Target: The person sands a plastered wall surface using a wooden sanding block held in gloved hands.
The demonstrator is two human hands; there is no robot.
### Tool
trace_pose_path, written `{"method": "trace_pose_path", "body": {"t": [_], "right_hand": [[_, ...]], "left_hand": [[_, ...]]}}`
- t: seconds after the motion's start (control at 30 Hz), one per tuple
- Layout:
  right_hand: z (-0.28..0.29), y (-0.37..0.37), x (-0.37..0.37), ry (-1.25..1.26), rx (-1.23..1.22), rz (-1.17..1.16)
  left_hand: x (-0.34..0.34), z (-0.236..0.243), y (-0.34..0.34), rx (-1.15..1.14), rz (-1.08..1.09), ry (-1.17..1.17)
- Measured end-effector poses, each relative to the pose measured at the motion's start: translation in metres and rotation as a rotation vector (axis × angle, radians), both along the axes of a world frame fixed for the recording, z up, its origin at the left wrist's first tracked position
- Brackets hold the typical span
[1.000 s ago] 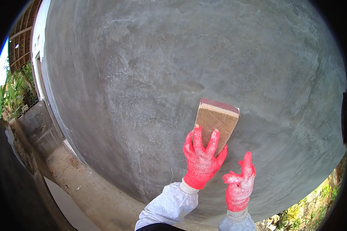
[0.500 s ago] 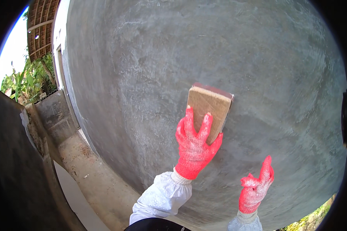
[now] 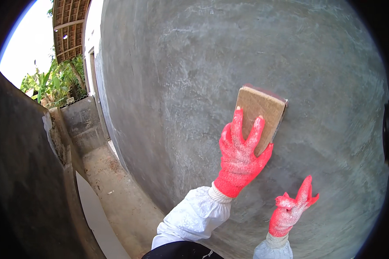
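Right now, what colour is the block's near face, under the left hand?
Tan-brown. The block shows best in the head view, beyond the left hand's fingertips.

My left hand (image 3: 241,159) wears a vivid pinkish-red glove, dusted whitish across its back; the glove on my right hand (image 3: 288,213) is the same red with a chalky bloom. My wooden sanding block (image 3: 262,108) is tan-brown, with dark red sandpaper (image 3: 263,91) along its top edge. My left sleeve (image 3: 192,216) is white with a faint tone-on-tone pattern, my right sleeve (image 3: 272,252) bluish white. The plastered wall (image 3: 203,108) is mottled grey, streaked whitish toward its left side. Beyond its left edge, the floor (image 3: 121,198) is sandy beige flecked reddish brown, the slatted roof (image 3: 69,26) brown, the plants (image 3: 56,84) bright green.
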State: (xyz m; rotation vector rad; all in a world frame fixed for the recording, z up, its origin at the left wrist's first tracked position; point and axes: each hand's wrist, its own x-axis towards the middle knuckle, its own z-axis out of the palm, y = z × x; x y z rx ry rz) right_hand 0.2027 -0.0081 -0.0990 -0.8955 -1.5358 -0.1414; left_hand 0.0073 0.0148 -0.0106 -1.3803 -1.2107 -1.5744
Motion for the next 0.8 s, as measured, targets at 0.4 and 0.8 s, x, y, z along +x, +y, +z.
{"method": "trace_pose_path", "body": {"t": [0.4, 0.8], "right_hand": [[0.001, 0.004, -0.037, -0.071, -0.045, -0.112], [0.005, -0.003, -0.089, 0.151, -0.133, -0.066]], "left_hand": [[-0.019, -0.093, 0.005, -0.055, -0.062, 0.074], [-0.062, -0.166, -0.001, -0.099, -0.087, -0.033]]}}
